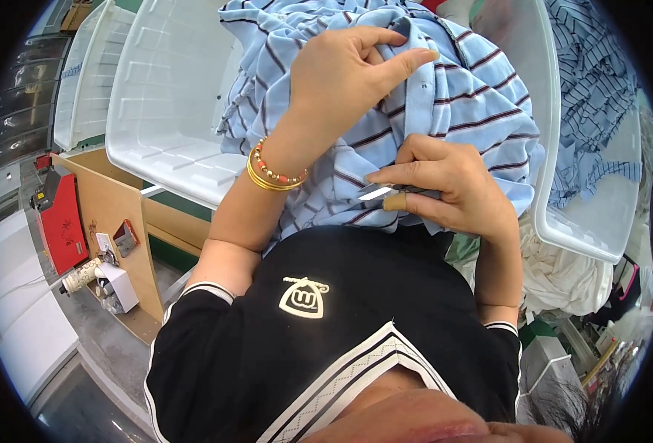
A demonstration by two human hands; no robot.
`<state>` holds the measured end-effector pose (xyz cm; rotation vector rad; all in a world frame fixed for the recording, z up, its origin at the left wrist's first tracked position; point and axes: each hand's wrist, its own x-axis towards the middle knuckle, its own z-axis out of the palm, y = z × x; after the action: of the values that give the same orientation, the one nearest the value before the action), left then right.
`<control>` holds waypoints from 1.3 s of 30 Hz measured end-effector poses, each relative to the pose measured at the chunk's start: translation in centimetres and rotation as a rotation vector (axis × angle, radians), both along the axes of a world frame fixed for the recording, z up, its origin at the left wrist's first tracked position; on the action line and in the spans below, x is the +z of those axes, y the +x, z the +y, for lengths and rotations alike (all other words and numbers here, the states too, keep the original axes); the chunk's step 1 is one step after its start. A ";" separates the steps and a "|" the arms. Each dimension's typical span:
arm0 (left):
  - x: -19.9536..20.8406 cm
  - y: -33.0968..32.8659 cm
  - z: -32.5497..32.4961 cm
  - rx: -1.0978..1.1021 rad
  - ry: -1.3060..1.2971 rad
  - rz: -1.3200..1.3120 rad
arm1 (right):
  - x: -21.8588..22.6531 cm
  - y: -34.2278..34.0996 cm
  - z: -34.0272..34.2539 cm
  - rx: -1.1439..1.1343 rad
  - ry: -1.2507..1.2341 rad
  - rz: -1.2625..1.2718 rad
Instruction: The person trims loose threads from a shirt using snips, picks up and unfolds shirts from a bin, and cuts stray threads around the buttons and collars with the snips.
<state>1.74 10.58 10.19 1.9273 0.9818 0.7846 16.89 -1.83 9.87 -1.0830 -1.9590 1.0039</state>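
A light blue shirt (481,122) with dark stripes lies bunched in front of me. My left hand (341,74), with a gold and beaded bracelet on its wrist, is closed on the shirt's edge near the buttoned strip (419,96). Just below and to the right, my right hand (455,181) grips small thread snips (376,193), their blades pointing left over the cloth. A tan finger wrap (395,201) covers one fingertip of that hand. Folds of cloth partly hide my left fingertips.
A white plastic bin (171,96) stands behind the shirt on the left. At the right, another white bin (548,148) borders blue checked cloth (588,88) and a white cloth heap (562,277). A wooden stand (116,214) with a red box (62,225) is at left.
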 end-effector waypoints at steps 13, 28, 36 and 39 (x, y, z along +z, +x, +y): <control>-2.1 1.0 0.6 -0.065 -0.316 -0.321 | -1.5 1.3 0.2 0.004 -0.072 0.266; -1.9 0.3 0.0 -0.163 -0.425 -0.405 | -2.0 4.8 3.9 -0.562 0.363 0.049; -2.2 0.3 0.1 -0.151 -0.407 -0.416 | -1.9 4.6 3.8 -0.580 0.391 -0.104; -2.1 0.2 -0.1 -0.177 -0.395 -0.388 | -2.1 4.6 3.8 -0.581 0.443 -0.145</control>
<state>1.95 10.50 8.10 1.4305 0.6590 0.7600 21.53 1.98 7.79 -1.3652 -1.6966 0.1751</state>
